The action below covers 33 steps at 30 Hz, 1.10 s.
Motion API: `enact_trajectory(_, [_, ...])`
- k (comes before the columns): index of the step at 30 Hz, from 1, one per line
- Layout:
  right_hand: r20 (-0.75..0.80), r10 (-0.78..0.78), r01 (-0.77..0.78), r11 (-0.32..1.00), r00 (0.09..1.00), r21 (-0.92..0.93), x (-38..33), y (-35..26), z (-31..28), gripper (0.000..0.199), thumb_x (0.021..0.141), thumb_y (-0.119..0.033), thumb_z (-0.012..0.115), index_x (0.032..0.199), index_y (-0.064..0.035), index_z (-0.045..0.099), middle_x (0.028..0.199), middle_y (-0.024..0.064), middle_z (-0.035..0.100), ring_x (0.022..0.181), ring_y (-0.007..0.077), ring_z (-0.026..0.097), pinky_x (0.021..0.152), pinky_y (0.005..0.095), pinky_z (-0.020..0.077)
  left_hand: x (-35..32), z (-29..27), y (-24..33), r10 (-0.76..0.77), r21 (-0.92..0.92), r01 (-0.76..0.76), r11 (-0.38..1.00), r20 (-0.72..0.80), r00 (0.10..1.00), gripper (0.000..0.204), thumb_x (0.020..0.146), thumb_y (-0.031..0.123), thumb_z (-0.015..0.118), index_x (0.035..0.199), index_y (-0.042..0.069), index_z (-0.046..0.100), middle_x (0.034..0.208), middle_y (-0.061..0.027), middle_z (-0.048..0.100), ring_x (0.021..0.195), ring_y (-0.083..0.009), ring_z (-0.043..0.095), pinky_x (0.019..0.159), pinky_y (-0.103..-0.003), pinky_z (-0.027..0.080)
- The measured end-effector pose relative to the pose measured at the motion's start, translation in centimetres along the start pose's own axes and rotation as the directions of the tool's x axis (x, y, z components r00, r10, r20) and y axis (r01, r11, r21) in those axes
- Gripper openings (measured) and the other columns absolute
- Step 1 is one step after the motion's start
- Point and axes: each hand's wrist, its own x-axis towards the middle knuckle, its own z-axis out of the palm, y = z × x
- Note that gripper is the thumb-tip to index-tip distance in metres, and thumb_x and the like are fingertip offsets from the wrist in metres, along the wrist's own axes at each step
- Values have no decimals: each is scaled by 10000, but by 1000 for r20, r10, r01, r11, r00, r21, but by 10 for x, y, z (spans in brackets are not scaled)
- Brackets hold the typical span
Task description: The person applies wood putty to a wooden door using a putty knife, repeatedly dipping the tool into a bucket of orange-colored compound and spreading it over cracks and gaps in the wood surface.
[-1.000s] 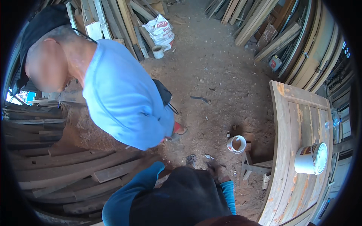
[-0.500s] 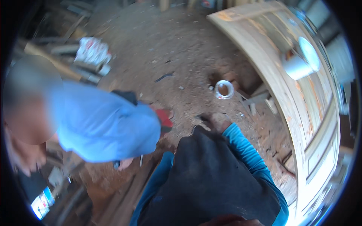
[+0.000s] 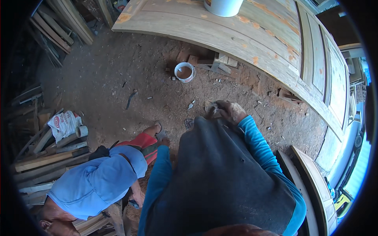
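My right hand (image 3: pixel 230 111) is at the front of my dark garment (image 3: pixel 220 177), fingers curled around a small grey object (image 3: pixel 210 108) that I cannot identify. The blue sleeve (image 3: pixel 258 145) runs back from it. Of my left hand (image 3: pixel 164 141), only a small part shows beyond the blue cuff, beside my body, and its grip is hidden. A small white tub (image 3: pixel 184 72) with brownish contents stands on the dirt floor ahead of my right hand.
A large bare wooden door (image 3: pixel 252 35) lies flat across the top, with a white bucket (image 3: pixel 223 6) on it and wood scraps (image 3: pixel 220 63) beneath. A person in a light blue shirt (image 3: pixel 94 185) bends at lower left. Timber stacks (image 3: pixel 43 157) and a white sack (image 3: pixel 65 124) lie left.
The view has swung round: the door went from the right side to the top, and the bending person from upper left to lower left. My right hand stays at my front.
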Motion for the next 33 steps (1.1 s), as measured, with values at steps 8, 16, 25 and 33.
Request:
enact_trajectory(8, [-209, 224, -205, 973, 952, 107, -63, 81, -56, 419, 942, -202, 638, 1321, -23, 632, 1228, 249, 693, 1140, 448, 652, 993, 493, 527, -19, 161, 52, 169, 508, -166, 845, 40, 985, 302, 926, 181, 627, 1186, 35, 678, 931, -92, 723, 715, -186, 685, 562, -321, 535])
enact_trajectory(16, [-218, 270, -255, 962, 938, 92, -84, 128, -85, 436, 925, -233, 675, 1306, -23, 645, 1151, 238, 730, 1093, 428, 688, 941, 494, 547, -41, 220, 48, 181, 672, -200, 713, 99, 978, 351, 922, 210, 650, 1228, 41, 680, 964, -87, 733, 773, -188, 715, 614, -317, 557])
enact_trajectory(25, [-154, 297, -285, 954, 942, 93, -71, 120, -91, 437, 924, -249, 677, 1304, -33, 657, 1122, 256, 731, 1057, 421, 709, 912, 483, 562, -34, 273, 84, 264, 693, -323, 645, 195, 945, 393, 955, 272, 662, 1236, -2, 667, 949, -91, 744, 777, -158, 703, 662, -331, 559])
enact_trajectory(33, [-29, 383, -365, 898, 923, 245, -43, 62, -108, 423, 982, -181, 629, 1370, -14, 624, 953, 212, 731, 886, 266, 751, 817, 392, 579, -86, 444, 240, 858, 575, -816, 59, 388, 336, 516, 989, 226, 657, 1449, 27, 536, 1319, -231, 654, 1215, -377, 646, 1025, -446, 523])
